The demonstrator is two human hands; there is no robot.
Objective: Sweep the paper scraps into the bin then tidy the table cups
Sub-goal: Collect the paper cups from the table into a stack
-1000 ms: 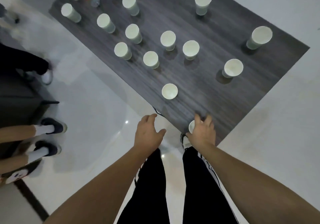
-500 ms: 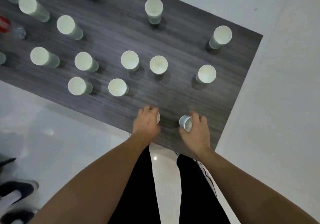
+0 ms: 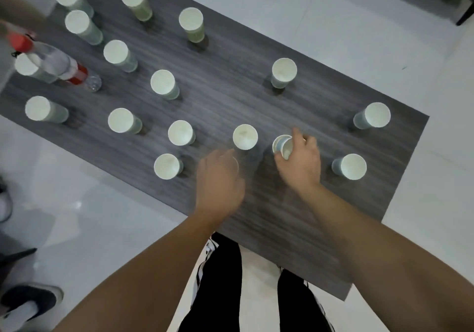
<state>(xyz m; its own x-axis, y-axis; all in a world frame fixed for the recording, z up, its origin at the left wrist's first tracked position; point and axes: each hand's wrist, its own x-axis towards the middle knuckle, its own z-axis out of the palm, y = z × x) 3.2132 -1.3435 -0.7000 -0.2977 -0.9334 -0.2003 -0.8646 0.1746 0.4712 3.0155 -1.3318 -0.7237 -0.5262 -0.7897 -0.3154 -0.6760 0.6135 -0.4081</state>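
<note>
Several white paper cups stand upright on the dark wood table [image 3: 282,229]. My right hand [image 3: 298,163] grips a tilted paper cup [image 3: 283,147] over the table's near middle; a second rim shows right under it. My left hand [image 3: 219,177] is motion-blurred and curls around another cup whose rim [image 3: 235,162] barely shows. An upright cup [image 3: 245,136] stands just beyond my left hand. Other cups stand to the left [image 3: 168,166] and to the right [image 3: 352,166] of my hands. I see no paper scraps and no bin.
A clear plastic bottle [image 3: 64,68] with a red label and red cap stands among the cups at the far left. Another person's shoes [image 3: 28,303] are on the white floor at the lower left. My legs stand against the table's near edge.
Both hands have moved from the table's near edge further in over the table, each carrying its cup. The right hand's cup now sits tilted against another cup.
</note>
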